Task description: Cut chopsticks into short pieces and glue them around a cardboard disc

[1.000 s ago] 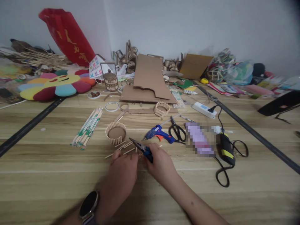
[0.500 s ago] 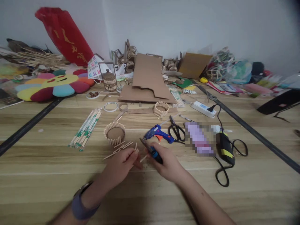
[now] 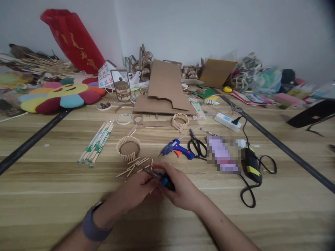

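My right hand (image 3: 174, 183) is closed round the black-and-blue handles of a pair of pliers (image 3: 164, 179). Their metal jaws point left, across the fingers of my left hand (image 3: 138, 188). That hand is closed in a pinch on a thin wooden stick (image 3: 151, 191), most of it hidden by fingers and pliers. Cut wooden sticks (image 3: 131, 169) lie loose just beyond the left hand. Behind them stands a round cardboard tray (image 3: 128, 148) edged with short upright sticks. A blue glue gun (image 3: 176, 149) rests on its side beyond my right hand.
Black scissors (image 3: 196, 143) lie right of the glue gun, near a black-and-yellow corded tool (image 3: 252, 167). Packaged sticks (image 3: 96, 143) are at left. A second stick-edged ring (image 3: 180, 121), cardboard sheets (image 3: 165, 83) and a power strip (image 3: 227, 122) lie farther back.
My right hand has brought the pliers left and down, so their jaws now overlap the left fingers. The left hand has shifted slightly down. The things on the table stay in place.
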`<move>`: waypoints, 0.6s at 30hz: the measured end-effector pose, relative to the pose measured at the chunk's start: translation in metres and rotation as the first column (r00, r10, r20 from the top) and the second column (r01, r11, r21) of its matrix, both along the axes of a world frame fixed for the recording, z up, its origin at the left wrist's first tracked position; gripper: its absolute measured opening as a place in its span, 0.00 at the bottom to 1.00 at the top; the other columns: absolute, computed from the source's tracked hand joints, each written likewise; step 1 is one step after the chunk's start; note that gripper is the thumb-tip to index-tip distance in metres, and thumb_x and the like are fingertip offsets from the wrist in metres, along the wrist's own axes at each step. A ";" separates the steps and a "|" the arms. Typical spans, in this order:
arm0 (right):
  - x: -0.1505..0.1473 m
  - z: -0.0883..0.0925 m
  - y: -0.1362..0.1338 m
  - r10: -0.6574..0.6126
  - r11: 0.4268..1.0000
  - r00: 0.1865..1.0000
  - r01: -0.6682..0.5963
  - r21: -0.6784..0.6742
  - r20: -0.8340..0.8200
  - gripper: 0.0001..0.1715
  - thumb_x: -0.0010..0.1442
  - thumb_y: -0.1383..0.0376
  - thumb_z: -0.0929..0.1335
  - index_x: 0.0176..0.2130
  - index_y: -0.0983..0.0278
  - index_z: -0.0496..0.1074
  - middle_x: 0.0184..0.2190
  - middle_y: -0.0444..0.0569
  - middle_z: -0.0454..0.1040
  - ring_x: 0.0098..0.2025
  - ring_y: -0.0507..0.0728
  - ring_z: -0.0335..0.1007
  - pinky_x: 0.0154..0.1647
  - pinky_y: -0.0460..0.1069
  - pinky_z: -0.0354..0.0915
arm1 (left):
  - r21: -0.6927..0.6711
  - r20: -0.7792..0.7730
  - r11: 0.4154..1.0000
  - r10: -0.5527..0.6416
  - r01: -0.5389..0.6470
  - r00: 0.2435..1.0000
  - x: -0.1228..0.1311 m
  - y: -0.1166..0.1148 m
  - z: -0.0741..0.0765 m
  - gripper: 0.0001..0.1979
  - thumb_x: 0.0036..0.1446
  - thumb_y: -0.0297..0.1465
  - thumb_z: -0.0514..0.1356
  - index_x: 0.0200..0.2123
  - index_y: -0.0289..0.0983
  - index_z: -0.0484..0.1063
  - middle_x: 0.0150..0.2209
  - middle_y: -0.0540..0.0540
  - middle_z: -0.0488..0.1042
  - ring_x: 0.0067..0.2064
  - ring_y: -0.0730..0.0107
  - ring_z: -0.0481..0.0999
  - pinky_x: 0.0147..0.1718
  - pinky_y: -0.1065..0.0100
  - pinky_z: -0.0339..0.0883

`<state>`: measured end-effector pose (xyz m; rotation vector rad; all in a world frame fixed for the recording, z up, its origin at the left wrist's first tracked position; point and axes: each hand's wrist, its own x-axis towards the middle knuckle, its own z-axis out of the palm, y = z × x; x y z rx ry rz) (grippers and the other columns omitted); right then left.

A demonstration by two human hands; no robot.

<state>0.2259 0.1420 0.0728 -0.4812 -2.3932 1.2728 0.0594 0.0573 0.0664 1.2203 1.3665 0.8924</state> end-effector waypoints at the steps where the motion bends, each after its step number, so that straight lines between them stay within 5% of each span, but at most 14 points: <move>1: 0.000 -0.002 0.000 -0.028 0.999 0.999 0.030 0.043 -0.039 0.34 0.54 0.75 0.66 0.60 0.64 0.62 0.57 0.58 0.71 0.61 0.61 0.67 0.62 0.57 0.63 | -0.025 0.033 0.999 0.031 -0.031 0.999 0.000 0.001 -0.001 0.16 0.58 0.43 0.56 0.26 0.39 0.72 0.25 0.50 0.74 0.29 0.65 0.69 0.33 0.66 0.62; 5: -0.002 -0.009 -0.004 -0.168 0.964 0.978 0.189 0.185 -0.120 0.32 0.58 0.68 0.69 0.60 0.63 0.61 0.63 0.62 0.62 0.67 0.63 0.57 0.65 0.61 0.60 | -0.130 0.190 0.964 0.252 -0.230 0.949 0.000 0.003 -0.007 0.19 0.51 0.49 0.61 0.26 0.39 0.68 0.22 0.54 0.64 0.25 0.72 0.58 0.26 0.69 0.53; 8: -0.006 -0.014 -0.011 -0.216 0.943 0.969 0.239 0.233 -0.120 0.36 0.55 0.67 0.72 0.61 0.62 0.61 0.62 0.63 0.61 0.66 0.65 0.58 0.62 0.61 0.64 | -0.180 0.287 0.931 0.358 -0.317 0.889 0.003 0.003 -0.008 0.14 0.48 0.42 0.64 0.26 0.39 0.68 0.24 0.53 0.66 0.27 0.70 0.63 0.29 0.68 0.57; 12: -0.010 -0.020 -0.018 -0.245 0.929 0.965 0.263 0.261 -0.099 0.39 0.52 0.69 0.73 0.61 0.61 0.61 0.58 0.62 0.62 0.62 0.66 0.64 0.57 0.61 0.70 | -0.151 0.364 0.927 0.376 -0.344 0.852 0.010 0.000 -0.008 0.08 0.47 0.35 0.63 0.31 0.38 0.74 0.34 0.48 0.77 0.40 0.61 0.73 0.43 0.62 0.66; 18: -0.011 -0.022 -0.017 -0.262 0.907 0.956 0.290 0.305 -0.130 0.39 0.51 0.71 0.71 0.60 0.59 0.60 0.56 0.59 0.63 0.59 0.64 0.67 0.54 0.59 0.72 | -0.146 0.291 0.910 0.414 -0.388 0.862 0.014 -0.003 -0.009 0.13 0.49 0.34 0.61 0.39 0.38 0.78 0.40 0.44 0.81 0.54 0.50 0.72 0.54 0.54 0.63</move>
